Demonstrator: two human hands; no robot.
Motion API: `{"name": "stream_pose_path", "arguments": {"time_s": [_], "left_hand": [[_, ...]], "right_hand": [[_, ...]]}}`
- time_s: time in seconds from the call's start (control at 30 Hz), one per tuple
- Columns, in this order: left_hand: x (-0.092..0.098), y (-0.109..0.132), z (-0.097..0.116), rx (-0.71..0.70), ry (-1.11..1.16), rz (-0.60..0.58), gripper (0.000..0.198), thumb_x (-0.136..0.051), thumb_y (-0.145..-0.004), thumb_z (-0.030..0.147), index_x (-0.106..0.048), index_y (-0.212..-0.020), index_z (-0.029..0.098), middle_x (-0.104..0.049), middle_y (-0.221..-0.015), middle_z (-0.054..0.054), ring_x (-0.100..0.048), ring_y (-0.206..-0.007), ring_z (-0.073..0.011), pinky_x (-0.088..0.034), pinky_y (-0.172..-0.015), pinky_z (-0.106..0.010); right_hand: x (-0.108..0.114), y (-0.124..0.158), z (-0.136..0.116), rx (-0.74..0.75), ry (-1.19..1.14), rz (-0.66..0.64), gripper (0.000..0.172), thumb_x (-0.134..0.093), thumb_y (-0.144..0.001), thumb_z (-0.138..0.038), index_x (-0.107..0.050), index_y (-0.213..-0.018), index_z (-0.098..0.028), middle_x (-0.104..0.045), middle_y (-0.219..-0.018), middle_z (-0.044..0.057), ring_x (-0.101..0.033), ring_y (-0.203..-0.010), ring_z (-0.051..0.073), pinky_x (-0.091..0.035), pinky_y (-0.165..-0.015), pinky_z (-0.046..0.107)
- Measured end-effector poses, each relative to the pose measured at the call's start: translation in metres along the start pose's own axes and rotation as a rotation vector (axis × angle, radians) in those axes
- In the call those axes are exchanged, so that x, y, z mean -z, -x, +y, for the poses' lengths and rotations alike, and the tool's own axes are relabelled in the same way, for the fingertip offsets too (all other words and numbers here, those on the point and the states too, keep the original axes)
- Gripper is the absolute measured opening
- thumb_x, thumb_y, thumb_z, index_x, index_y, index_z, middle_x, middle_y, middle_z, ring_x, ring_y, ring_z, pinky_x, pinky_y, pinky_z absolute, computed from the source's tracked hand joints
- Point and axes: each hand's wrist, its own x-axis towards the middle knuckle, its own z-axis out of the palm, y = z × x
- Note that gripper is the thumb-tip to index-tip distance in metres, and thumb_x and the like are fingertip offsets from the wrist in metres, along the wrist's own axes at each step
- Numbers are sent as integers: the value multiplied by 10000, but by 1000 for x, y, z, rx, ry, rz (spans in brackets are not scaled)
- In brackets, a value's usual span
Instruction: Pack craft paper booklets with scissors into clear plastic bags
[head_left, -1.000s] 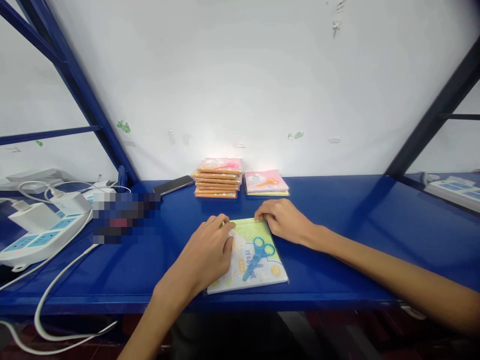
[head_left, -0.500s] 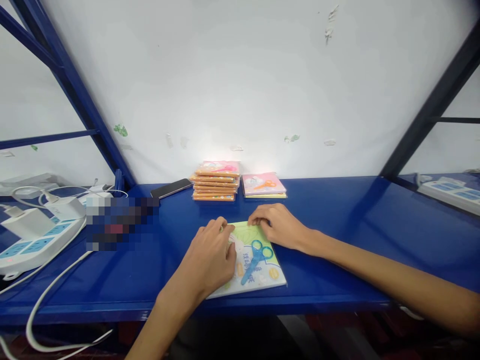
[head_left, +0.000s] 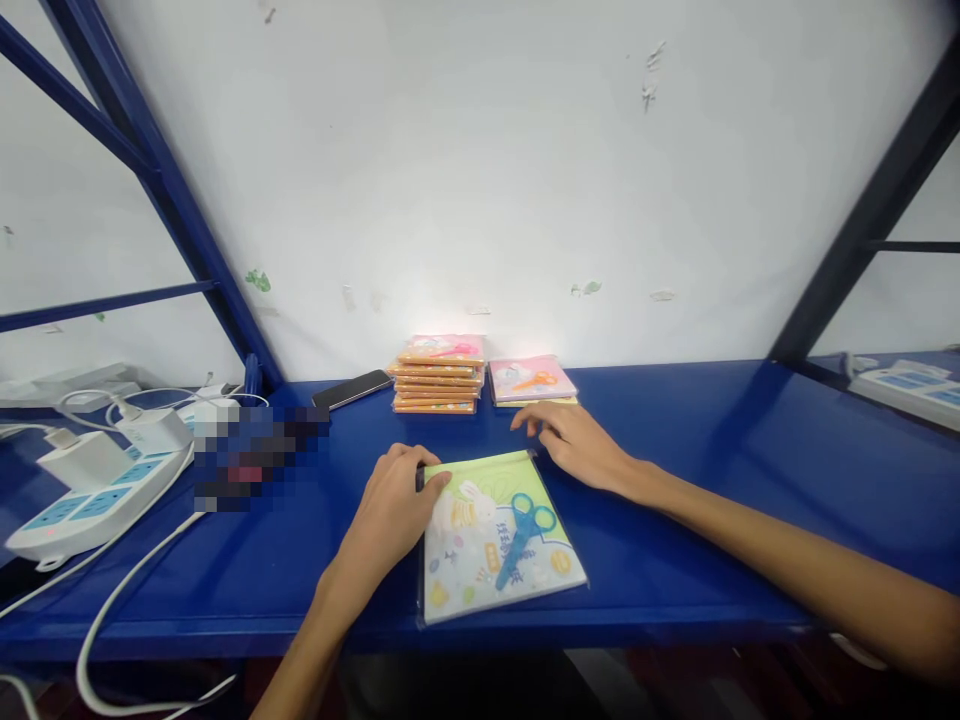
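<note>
The left hand (head_left: pixel 397 495) has its thumb on the far-left corner of a clear-wrapped booklet (head_left: pixel 469 560), with the other fingers curled at that corner; whether they pinch it from below cannot be told. The booklet lies flat near the middle of the front edge of the blue tabletop (head_left: pixel 675 580). Its green-and-white cover shows a white rabbit, and blue scissors (head_left: pixel 516 550) slant across its right half.

The right hand (head_left: pixel 581 445) holds nothing: its fingers are loosely bent, thumb and forefinger apart, just off the booklet's far-right corner.

Beyond the hands, near the middle of the back edge, stands a stack of orange-edged packets (head_left: pixel 436 388), the top one bearing pink scissors. Just to its right sits a pink-covered packet (head_left: pixel 514 385) with orange scissors, a yellow edge showing beneath it. A black phone (head_left: pixel 352 389) lies left of the stack, also by the back edge. At the left edge, a white power strip (head_left: pixel 90 510) carries plugged-in chargers (head_left: pixel 86 460), and a white cable (head_left: pixel 97 640) hangs over the front-left corner.
</note>
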Motion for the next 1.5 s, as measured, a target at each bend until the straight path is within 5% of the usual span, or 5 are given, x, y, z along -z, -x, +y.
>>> {"name": "stream_pose_path", "arguments": {"time_s": [0.2, 0.4, 1.0, 1.27, 1.5], "left_hand": [[18, 2, 6, 139, 456, -92, 223, -619, -853, 420, -582, -905, 206, -670, -772, -14, -643, -703, -204, -481, -612, -308], [37, 0, 5, 294, 966, 85, 538, -864, -650, 501, -601, -998, 186, -719, -853, -24, -688, -715, -180, -500, -555, -235], [78, 4, -14, 290, 1172, 233, 284, -661, -875, 262, -614, -1136, 158, -755, -1133, -142, -782, -846, -244, -540, -544, -211], [75, 3, -16, 277, 1114, 163, 285, -687, -844, 329, -619, -1071, 172, -754, -1006, -75, -736, -697, -163, -485, -519, -190], [66, 3, -8, 287, 1048, 54, 305, -674, -828, 364, -609, -1058, 174, -730, -923, -47, -688, -628, -139, -459, -517, -206]], "right_hand": [[4, -4, -1, -194, -300, -116, 367, -401, -1033, -379, -699, -1105, -176, -724, -785, 43, -625, -616, 145, -463, -615, 262], [18, -1, -21, -283, -866, -796, 520, -564, -943, -630, -675, -970, -123, -741, -783, 71, -534, -421, 62, -258, -331, 163], [20, -158, -5, -330, -122, -185, 671, -486, -885, -780, -457, -553, -198, -527, -521, 47, -503, -498, 148, -418, -575, 302], [45, -118, 46, -568, 264, 31, 727, -342, -936, -765, -668, -813, -126, -701, -1007, 285, -625, -1134, 449, -440, -929, 532], [39, -75, 111, -732, 17, -151, 613, -612, -800, -783, -626, -714, -176, -657, -610, 117, -676, -613, 272, -518, -592, 375]]}}
